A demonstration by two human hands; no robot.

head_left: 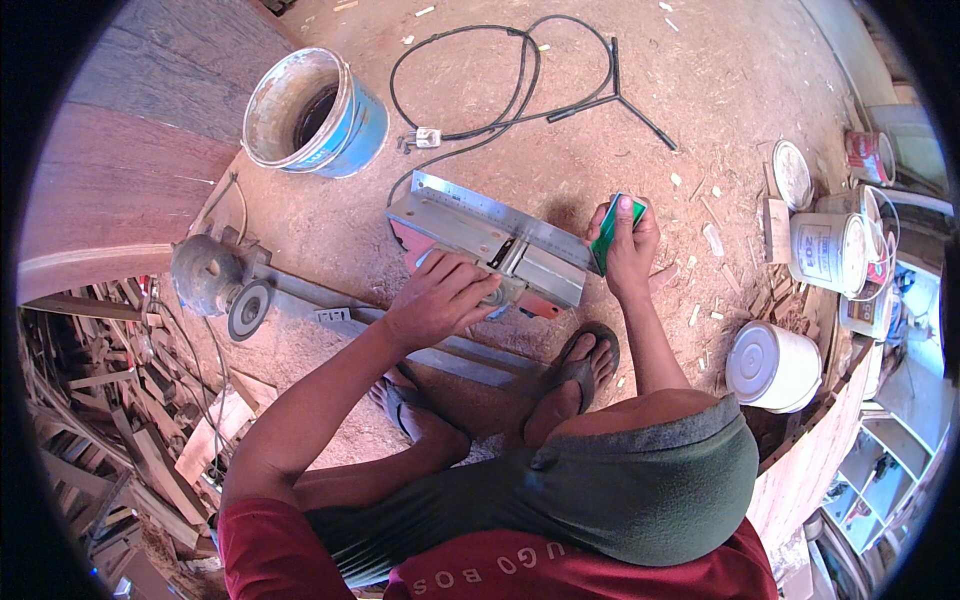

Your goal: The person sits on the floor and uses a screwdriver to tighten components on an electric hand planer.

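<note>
An electric planer lies upside down in front of me, its metal sole up and a long metal fence along its far side. My left hand grips the planer's near side, fingers curled over its edge next to the blade slot. Just off the planer's right end, my right hand is closed on a flat green piece with a straight edge. The thumb presses on its face. What kind of thing the green piece is, I cannot make out.
A black cord with a plug loops beyond the planer, near a three-armed wrench. At far left stands a blue bucket. A bench grinder and scrap wood lie left, white tubs right. Planks lie by my feet.
</note>
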